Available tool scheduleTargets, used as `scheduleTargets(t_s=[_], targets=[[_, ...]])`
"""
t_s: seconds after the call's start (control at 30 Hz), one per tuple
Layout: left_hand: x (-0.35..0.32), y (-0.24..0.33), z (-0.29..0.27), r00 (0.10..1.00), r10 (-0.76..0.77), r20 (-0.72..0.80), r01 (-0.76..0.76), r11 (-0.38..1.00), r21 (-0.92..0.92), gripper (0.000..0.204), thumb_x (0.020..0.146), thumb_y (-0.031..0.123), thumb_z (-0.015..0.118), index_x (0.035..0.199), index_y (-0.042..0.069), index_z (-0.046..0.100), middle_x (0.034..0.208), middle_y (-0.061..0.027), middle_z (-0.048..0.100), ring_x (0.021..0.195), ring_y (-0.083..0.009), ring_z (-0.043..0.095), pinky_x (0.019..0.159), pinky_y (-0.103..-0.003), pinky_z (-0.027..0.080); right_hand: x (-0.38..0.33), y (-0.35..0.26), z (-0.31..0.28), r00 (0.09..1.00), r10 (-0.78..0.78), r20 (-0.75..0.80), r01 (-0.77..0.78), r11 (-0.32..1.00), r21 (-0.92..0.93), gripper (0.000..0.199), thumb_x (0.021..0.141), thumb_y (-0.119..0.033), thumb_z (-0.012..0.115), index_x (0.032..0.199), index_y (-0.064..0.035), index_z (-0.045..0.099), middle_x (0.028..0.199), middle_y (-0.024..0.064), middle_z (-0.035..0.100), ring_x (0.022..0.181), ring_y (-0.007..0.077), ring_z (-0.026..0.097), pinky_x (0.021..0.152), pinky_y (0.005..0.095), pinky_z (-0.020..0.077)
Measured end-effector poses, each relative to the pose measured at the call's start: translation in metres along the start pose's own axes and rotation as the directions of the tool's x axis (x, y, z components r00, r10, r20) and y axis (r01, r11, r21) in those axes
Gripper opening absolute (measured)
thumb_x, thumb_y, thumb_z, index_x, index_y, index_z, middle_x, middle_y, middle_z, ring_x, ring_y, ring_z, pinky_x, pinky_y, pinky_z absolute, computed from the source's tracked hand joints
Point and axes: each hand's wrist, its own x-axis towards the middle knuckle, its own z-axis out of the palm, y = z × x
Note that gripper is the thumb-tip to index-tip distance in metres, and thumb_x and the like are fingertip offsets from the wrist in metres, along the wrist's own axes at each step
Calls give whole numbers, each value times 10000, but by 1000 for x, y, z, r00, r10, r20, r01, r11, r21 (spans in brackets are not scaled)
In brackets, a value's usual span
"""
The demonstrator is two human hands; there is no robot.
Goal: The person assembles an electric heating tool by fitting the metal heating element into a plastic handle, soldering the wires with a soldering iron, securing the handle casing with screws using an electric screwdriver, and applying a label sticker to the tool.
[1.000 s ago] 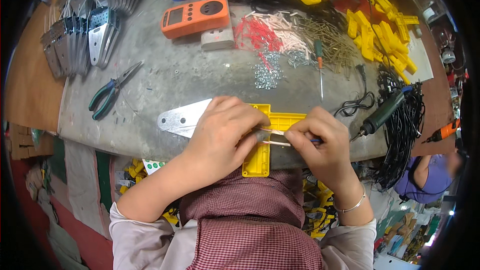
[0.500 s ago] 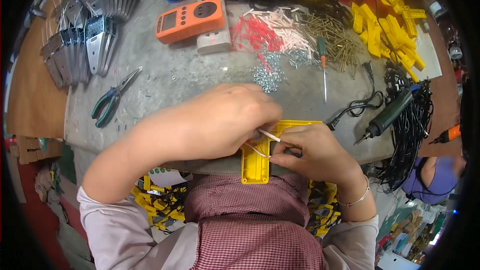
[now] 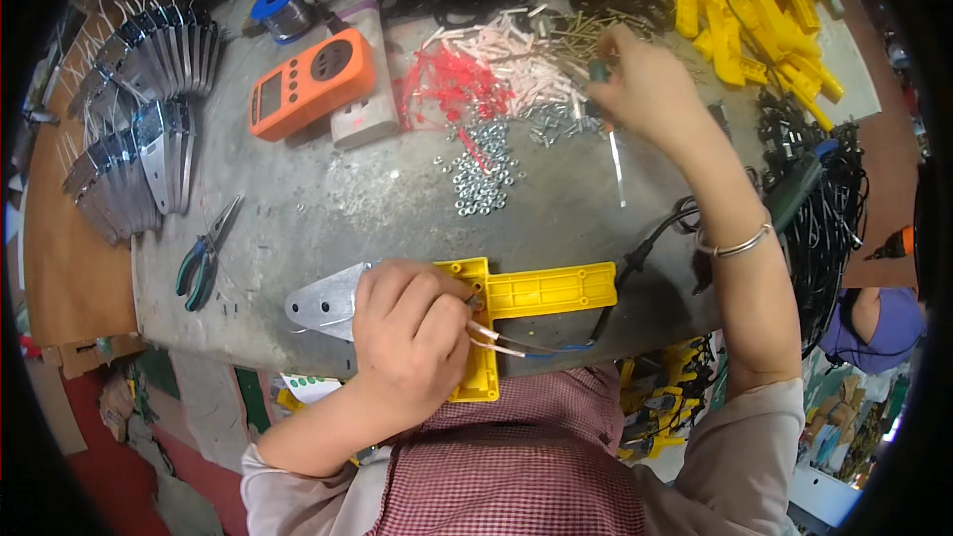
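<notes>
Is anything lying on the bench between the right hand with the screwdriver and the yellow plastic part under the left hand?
Nothing solid blocks the way. The right hand holds the screwdriver above bare bench; only scattered nuts lie left of that line. The left hand presses on the yellow part.

Pliers (image 3: 202, 260) left of bracket (image 3: 541, 293), meter (image 3: 311, 82) behind.
</notes>
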Motion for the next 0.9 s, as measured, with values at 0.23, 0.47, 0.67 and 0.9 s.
scheduleTargets(t_s=[0.23,0.47,0.67,0.9], targets=[[-11,-5,2,993,-117,-31,114,990,-88,269,511,-86,618,717,47,509,837,-96,641,807,-300,579,713,-395,447,-46,-55,-50,997,-16,-74,73,464,883,234,810,-166,577,964,10,586,760,35,537,689,119,525,645,252,442],[-4,0,2,988,-141,-69,131,983,-132,248,527,-44,641,702,49,492,837,-83,630,774,-287,579,664,-380,432,-106,-94,-60,985,-161,-57,55,-22,998,403,920,-469,489,744,-113,427,670,25,445,546,125,380,521,291,321],[-1,-1,3,988,-153,-8,151,978,-141,247,530,-44,630,711,46,489,825,-85,614,788,-288,567,665,-386,413,-117,-103,-48,976,-191,102,-161,-326,932,661,885,-682,386,571,-102,435,432,17,399,336,129,245,417,302,209],[-3,-1,6,986,-164,-15,163,985,-50,241,532,-52,627,710,35,488,819,-88,596,821,-294,562,679,-388,426,-109,-115,-45,955,-272,116,-147,-94,985,672,924,-652,324,557,-96,420,423,11,359,374,97,281,411,282,201]])
